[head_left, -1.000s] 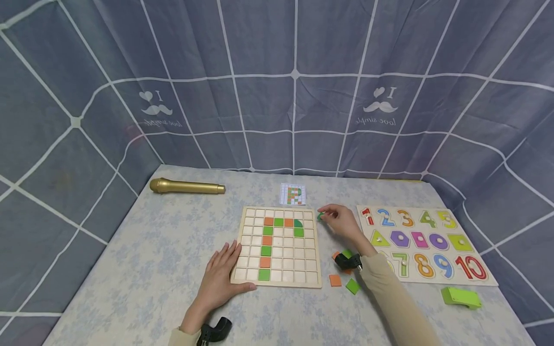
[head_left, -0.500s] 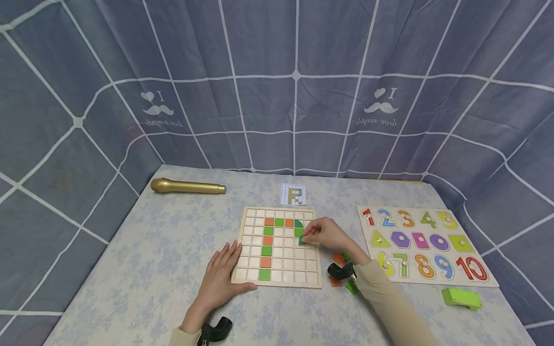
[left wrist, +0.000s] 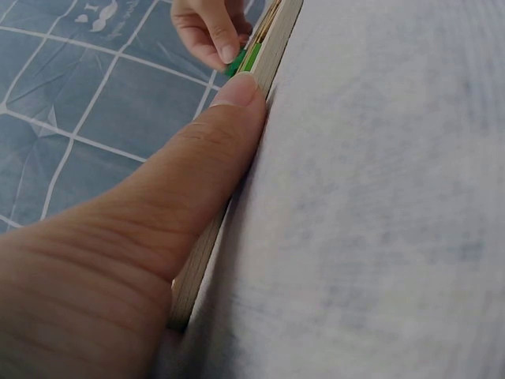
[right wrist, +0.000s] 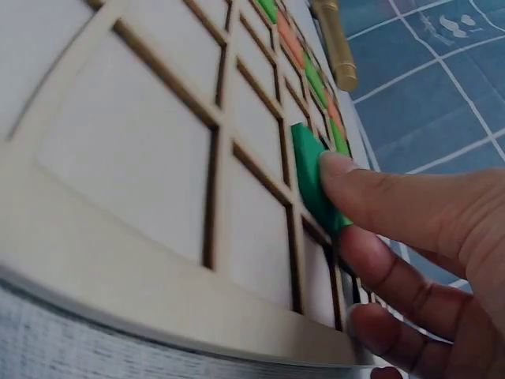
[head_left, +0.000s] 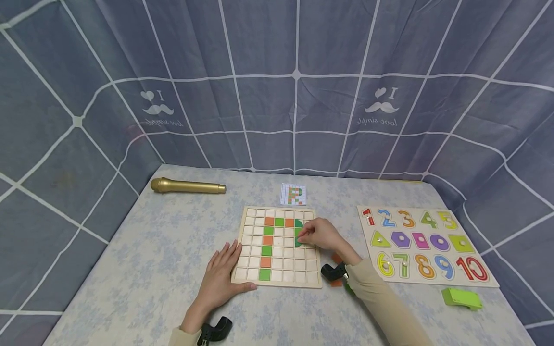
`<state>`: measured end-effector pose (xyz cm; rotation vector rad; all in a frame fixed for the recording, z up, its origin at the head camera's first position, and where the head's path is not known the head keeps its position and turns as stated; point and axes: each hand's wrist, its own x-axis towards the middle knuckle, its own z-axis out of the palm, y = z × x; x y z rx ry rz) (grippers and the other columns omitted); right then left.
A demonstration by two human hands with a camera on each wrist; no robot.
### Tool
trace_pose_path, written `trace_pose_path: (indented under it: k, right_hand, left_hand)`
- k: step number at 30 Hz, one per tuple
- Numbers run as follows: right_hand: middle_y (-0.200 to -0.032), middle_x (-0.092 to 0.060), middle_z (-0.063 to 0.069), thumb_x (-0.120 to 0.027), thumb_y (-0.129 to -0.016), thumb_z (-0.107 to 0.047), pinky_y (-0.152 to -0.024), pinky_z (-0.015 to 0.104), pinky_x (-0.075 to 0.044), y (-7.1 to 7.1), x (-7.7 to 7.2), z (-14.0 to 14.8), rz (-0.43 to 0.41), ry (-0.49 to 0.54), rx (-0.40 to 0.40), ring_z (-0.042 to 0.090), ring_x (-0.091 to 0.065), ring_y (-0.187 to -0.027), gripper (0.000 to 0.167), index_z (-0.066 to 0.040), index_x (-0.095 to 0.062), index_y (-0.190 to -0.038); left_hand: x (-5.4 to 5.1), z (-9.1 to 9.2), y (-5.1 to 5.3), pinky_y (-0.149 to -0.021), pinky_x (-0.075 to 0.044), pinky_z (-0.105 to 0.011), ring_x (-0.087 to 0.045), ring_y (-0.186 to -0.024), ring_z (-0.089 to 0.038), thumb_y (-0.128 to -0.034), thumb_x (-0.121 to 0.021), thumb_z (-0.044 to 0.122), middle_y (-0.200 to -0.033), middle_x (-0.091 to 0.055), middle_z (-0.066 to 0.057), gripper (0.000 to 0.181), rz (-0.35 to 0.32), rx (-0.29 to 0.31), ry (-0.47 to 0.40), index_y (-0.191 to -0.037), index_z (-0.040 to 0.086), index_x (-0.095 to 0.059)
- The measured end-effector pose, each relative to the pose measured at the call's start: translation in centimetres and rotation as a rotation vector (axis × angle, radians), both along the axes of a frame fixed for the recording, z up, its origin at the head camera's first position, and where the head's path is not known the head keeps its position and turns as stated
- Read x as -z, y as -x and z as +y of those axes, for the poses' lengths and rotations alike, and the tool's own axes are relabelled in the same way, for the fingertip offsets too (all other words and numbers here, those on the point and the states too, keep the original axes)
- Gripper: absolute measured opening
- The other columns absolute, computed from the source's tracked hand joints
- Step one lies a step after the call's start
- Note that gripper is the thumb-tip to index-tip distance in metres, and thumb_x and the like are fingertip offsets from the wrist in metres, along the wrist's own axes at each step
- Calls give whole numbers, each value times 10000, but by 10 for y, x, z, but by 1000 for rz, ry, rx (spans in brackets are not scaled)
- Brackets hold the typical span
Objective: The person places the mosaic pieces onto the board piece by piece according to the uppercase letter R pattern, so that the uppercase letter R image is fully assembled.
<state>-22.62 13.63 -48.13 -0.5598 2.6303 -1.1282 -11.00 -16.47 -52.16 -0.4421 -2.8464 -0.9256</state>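
A wooden grid board (head_left: 283, 276) lies on the table, with orange and green square tiles set in some cells. My right hand (head_left: 323, 234) pinches a dark green rounded tile (right wrist: 312, 175) between thumb and finger. In the right wrist view this tile stands tilted at a cell; in the head view it is just below a green square tile (head_left: 297, 231). Another rounded green tile (head_left: 298, 223) sits above that square. My left hand (head_left: 220, 276) rests flat at the board's left edge, fingers straight and thumb along the near-left corner.
Behind the board lies a small pattern card (head_left: 293, 194). A gold microphone (head_left: 188, 186) is at the back left. To the right are a number-and-shape puzzle board (head_left: 426, 240) and a light green block (head_left: 461, 298). Loose orange tiles (head_left: 335, 283) lie partly under the right wrist.
My right hand has carried the rounded green tile from right of the board leftward to a cell in its right part. The left hand has stayed at the board's edge.
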Motion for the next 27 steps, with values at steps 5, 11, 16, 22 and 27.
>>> trace_pose_path:
  k: [5, 11, 16, 22, 27]
  right_hand:
    - [-598, -575, -72, -799, -782, -185, -462, 239, -343, -1, 1, -1, 44, -13, 11, 111, -444, -497, 65, -180, -742, -750]
    - [-590, -565, -98, -829, -742, -237, -493, 253, -380, -4, 0, -1, 75, -43, 10, 98, -479, -516, 109, -203, -726, -743]
    - [-619, -551, -111, -838, -728, -281, -529, 266, -410, -7, -1, -2, 107, -74, -7, 90, -492, -549, 147, -193, -726, -769]
    - [-632, -548, -116, -839, -727, -264, -550, 268, -416, -7, -1, -2, 130, -78, -13, 82, -493, -567, 135, -190, -738, -776]
    - [-602, -541, -131, -842, -721, -277, -533, 266, -413, -7, 0, -2, 167, -105, -7, 73, -488, -545, 143, -198, -732, -770]
  left_hand:
    - [0, 0, 0, -1115, -95, -509, -163, -1407, -331, -665, -738, 642, -1526, -262, -126, 1099, -10, -2, 7, -1480, 36, -317]
    - [-1, -1, 0, -1115, -96, -513, -161, -1406, -333, -669, -729, 651, -1526, -265, -129, 1099, -19, -3, 16, -1482, 38, -314]
    - [-2, 0, -1, -1117, -89, -509, -159, -1407, -332, -666, -739, 639, -1526, -262, -127, 1099, -22, -4, 11, -1481, 36, -314]
    - [-3, 1, 0, -1112, -97, -517, -166, -1405, -337, -669, -742, 633, -1523, -269, -134, 1096, -20, -4, 12, -1479, 31, -317]
    - [-4, 0, -1, -1114, -91, -514, -165, -1404, -338, -669, -744, 633, -1524, -266, -134, 1098, -28, -5, 6, -1480, 31, -315]
